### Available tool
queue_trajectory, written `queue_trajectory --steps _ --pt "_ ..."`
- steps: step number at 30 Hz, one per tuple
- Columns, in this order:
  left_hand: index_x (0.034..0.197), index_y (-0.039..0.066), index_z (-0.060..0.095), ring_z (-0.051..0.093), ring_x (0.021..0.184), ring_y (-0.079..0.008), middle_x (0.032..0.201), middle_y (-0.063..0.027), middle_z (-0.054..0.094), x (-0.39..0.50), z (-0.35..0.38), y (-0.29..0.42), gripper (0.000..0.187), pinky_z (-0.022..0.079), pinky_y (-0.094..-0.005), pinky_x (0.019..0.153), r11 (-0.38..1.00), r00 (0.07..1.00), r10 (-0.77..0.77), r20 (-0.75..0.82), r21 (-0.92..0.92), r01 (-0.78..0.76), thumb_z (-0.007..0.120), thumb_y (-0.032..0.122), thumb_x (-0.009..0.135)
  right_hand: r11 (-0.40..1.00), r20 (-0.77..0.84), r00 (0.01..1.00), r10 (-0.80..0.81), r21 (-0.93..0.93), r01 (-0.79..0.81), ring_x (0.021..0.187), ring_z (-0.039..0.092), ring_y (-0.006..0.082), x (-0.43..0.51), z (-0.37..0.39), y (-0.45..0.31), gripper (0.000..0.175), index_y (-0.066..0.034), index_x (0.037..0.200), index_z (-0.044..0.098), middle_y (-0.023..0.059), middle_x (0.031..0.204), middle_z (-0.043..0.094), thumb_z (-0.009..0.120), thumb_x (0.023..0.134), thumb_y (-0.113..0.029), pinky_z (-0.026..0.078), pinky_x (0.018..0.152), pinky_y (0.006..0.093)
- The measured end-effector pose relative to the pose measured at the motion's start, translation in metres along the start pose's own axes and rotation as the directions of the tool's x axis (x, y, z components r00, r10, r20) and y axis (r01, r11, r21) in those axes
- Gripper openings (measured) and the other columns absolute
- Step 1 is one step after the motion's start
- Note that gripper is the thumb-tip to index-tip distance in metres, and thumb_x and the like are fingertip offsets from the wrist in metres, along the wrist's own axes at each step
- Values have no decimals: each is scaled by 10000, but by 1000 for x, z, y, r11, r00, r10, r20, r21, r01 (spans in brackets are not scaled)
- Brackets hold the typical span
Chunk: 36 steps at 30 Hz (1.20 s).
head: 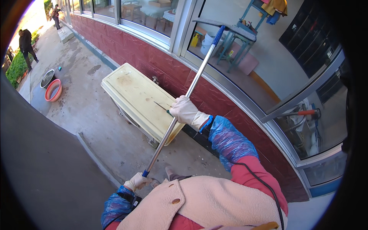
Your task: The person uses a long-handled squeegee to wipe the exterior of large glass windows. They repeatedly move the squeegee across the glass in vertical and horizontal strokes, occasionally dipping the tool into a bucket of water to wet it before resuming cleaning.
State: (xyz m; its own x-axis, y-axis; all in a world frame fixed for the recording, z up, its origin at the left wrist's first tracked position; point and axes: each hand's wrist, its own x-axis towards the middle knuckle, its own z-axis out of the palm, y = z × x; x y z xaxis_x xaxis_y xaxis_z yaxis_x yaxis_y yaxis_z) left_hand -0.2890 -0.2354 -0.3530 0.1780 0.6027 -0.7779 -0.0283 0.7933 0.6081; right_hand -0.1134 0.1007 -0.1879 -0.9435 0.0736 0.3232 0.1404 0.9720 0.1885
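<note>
My left hand (137, 181), in a pale glove, is closed round the lower end of a metal pole, by its blue end piece. Higher up, my right hand (184, 110), gloved too, grips the middle of the same pole (198, 75). A flat grey mop head (240, 31) on a blue joint tops the pole and lies over the large window pane (230, 66); whether it touches the glass, I cannot tell. A screwdriver (162, 106) with a green handle rests on the cream outdoor air-conditioner unit (132, 86), just beside my right hand.
The red-tiled wall (135, 50) runs below the windows. Left on the wet concrete stand a red basin (53, 90) and a dark basin (47, 78). One person (26, 47) in dark clothes is at the left, another (55, 16) farther off. A concrete block (65, 35) lies by the wall.
</note>
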Motion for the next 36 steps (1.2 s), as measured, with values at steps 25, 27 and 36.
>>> queue_trajectory --steps 25,27,36 --pt "693 26 675 503 460 -160 583 -47 586 -66 122 -134 123 357 -318 430 999 975 -43 -218 -38 35 766 108 708 982 169 977 133 107 -153 670 631 232 -187 23 -130 109 -144 609 626 42 631 624 643 680 -225 457 601 385" --pt "673 1 663 550 542 -152 585 -34 603 -80 133 -128 170 412 -339 484 993 987 20 -159 -115 -38 754 134 728 983 186 971 150 74 -166 653 649 242 -198 17 -136 101 -141 622 640 50 627 637 645 678 -225 464 577 388" --pt "663 -5 650 531 547 -125 572 -38 602 -58 110 -176 205 408 -345 482 955 945 81 -316 297 18 739 158 749 979 213 958 191 26 -201 601 634 234 -239 -1 -154 106 -145 615 617 32 593 611 627 682 -227 452 547 373"
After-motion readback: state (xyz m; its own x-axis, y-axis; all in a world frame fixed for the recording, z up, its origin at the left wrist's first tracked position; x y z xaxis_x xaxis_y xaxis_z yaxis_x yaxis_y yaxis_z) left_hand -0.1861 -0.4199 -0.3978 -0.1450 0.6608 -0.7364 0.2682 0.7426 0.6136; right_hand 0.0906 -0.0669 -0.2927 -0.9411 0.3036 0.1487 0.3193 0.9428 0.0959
